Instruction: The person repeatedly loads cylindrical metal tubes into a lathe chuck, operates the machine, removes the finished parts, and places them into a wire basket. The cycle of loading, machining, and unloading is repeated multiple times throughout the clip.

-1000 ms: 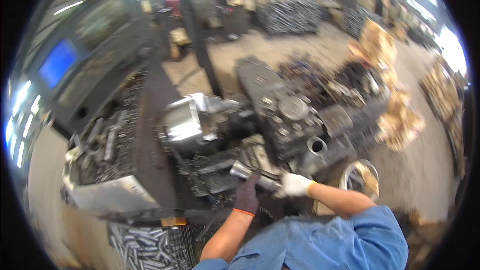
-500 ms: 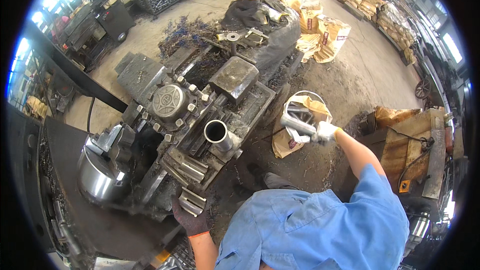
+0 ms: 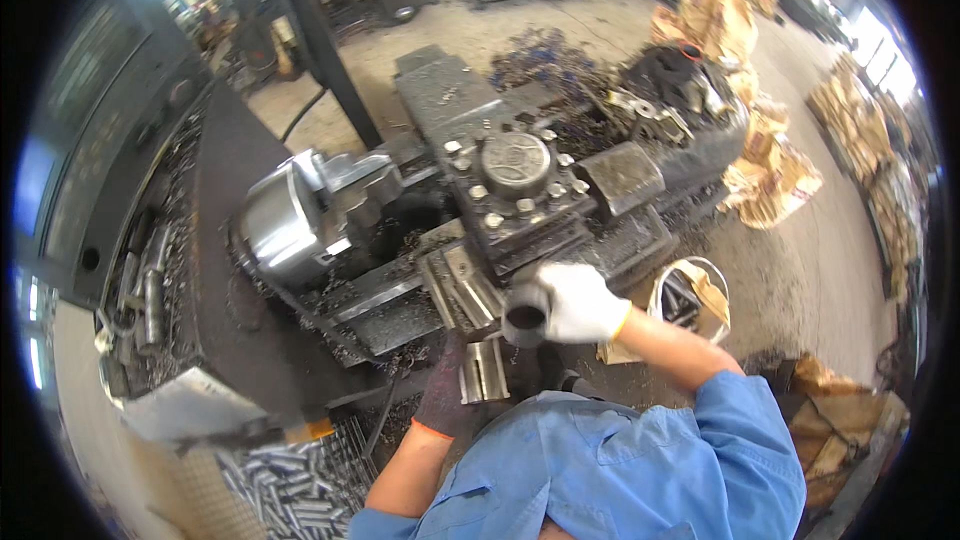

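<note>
My right hand (image 3: 585,305), in a white glove, is closed around a short steel tube (image 3: 525,320), its dark open end facing up. Beside it, my left hand (image 3: 440,390), in a dark glove with an orange cuff, grips a grooved half-round metal shell (image 3: 484,372). The shell is just below the tube; I cannot tell whether they touch. A similar pair of grooved shells (image 3: 460,285) lies on the lathe bed behind them. Farther left is the shiny lathe chuck (image 3: 285,220), and the bolted square tool post (image 3: 515,165) stands beyond the tube.
A white-rimmed bucket (image 3: 725,285) with metal cylinders and brown paper stands right of the lathe. Metal pieces fill a wire basket (image 3: 295,485) at lower left. Shavings (image 3: 550,60) lie behind the lathe, with paper sacks (image 3: 770,180) at far right.
My right hand has left the bucket and the cylinder there, moved left, and taken hold of the tube that stood on the lathe. The view has swung left; my left hand still grips its shell.
</note>
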